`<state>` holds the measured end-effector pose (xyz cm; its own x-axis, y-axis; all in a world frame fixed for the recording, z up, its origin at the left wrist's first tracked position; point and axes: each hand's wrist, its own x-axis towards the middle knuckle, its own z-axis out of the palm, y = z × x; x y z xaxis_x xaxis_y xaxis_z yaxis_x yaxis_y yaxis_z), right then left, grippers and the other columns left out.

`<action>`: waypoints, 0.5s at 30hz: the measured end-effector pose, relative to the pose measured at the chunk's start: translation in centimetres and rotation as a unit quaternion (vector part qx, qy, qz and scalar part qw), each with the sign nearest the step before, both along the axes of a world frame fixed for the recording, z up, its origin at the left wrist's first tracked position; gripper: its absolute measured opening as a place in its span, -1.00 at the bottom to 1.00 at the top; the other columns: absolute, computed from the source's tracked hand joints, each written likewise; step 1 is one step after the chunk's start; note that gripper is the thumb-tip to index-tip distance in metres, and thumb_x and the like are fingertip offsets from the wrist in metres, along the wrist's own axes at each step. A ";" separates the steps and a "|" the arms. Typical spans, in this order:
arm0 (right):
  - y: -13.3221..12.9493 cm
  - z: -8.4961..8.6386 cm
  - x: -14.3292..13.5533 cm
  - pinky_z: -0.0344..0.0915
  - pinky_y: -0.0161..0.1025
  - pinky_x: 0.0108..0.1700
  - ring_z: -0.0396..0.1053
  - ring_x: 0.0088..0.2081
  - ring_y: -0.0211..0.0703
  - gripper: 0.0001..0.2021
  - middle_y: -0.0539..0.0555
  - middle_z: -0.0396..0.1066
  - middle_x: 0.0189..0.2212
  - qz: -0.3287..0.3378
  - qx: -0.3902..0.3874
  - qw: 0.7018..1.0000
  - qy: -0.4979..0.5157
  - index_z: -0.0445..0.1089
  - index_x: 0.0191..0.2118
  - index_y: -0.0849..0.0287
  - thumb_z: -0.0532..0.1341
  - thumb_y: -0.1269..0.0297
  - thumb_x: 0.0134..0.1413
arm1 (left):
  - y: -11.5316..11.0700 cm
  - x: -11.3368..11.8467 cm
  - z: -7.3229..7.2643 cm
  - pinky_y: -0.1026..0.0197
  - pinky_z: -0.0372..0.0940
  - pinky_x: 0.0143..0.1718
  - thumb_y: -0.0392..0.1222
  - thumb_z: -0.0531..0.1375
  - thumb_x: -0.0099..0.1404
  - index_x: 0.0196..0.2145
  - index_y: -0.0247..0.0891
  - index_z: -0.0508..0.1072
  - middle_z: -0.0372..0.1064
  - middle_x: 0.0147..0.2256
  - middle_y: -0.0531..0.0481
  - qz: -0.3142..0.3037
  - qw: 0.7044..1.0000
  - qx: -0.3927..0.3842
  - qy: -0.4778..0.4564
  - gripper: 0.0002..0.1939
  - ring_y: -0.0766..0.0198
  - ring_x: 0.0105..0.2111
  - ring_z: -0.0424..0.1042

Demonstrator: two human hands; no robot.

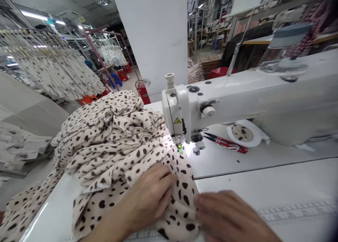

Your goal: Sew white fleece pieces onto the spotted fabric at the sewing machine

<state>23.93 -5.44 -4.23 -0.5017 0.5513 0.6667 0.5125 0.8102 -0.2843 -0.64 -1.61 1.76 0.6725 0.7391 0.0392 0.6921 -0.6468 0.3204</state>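
Cream fabric with dark brown spots (137,154) lies heaped across the left of the sewing table, and one strip of it runs under the green presser foot (180,149) of a white sewing machine (224,94). Just in front of the foot, my left hand (151,194) rests on this strip with its fingers curled in and closed on the cloth. My right hand (227,213) is at the strip's right edge, low in the view. Motion blurs its fingers, so their grip does not show clearly.
Red-handled scissors (227,143) and a white round piece with a spotted centre (241,133) lie under the machine arm. A ruler scale (298,211) runs along the table's front. A white pillar (158,34) rises behind. Racks of spotted garments (52,66) hang at left.
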 end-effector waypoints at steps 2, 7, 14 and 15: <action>2.0 1.1 2.5 0.44 -0.26 -0.17 0.51 -0.14 -0.16 -0.79 0.09 0.54 -0.13 -0.123 -0.015 0.992 0.017 0.47 -0.08 0.11 0.13 0.31 0.27 | 0.9 1.1 -0.3 0.05 0.35 -0.10 -0.50 -0.03 0.30 0.04 -0.32 0.33 0.34 -0.08 -0.19 -0.028 0.999 0.037 0.026 -0.61 0.10 -0.11 0.31; 8.7 3.8 8.1 0.14 -0.30 -0.60 0.45 -0.53 -0.09 -0.64 0.17 0.49 -0.46 -0.413 -0.023 0.905 -0.100 0.50 -0.21 0.26 0.09 0.08 0.24 | 2.2 2.8 -1.6 -0.11 0.35 -0.10 -0.60 -0.02 0.11 0.10 -0.38 0.25 0.31 -0.07 -0.26 -0.063 0.989 0.078 0.112 -0.41 -0.01 -0.11 0.29; 10.0 3.9 9.3 0.09 -0.32 -0.58 0.42 -0.58 -0.16 -0.63 0.06 0.39 -0.63 -0.413 -0.065 0.903 -0.099 0.46 -0.38 0.21 0.03 0.10 0.25 | 1.4 2.8 -1.4 -0.11 0.30 -0.03 -0.59 0.02 0.07 -0.01 -0.26 0.38 0.32 -0.07 -0.18 -0.042 0.998 0.029 0.049 -0.45 0.00 -0.06 0.28; 9.2 4.0 9.2 0.12 -0.32 -0.58 0.41 -0.59 -0.17 -0.62 0.05 0.39 -0.64 -0.410 -0.094 0.905 -0.059 0.47 -0.37 0.21 0.05 0.06 0.24 | 1.2 2.9 -1.2 -0.10 0.29 0.00 -0.57 0.02 0.12 -0.05 -0.24 0.41 0.33 -0.07 -0.17 -0.027 1.000 0.001 0.000 -0.51 0.01 -0.05 0.29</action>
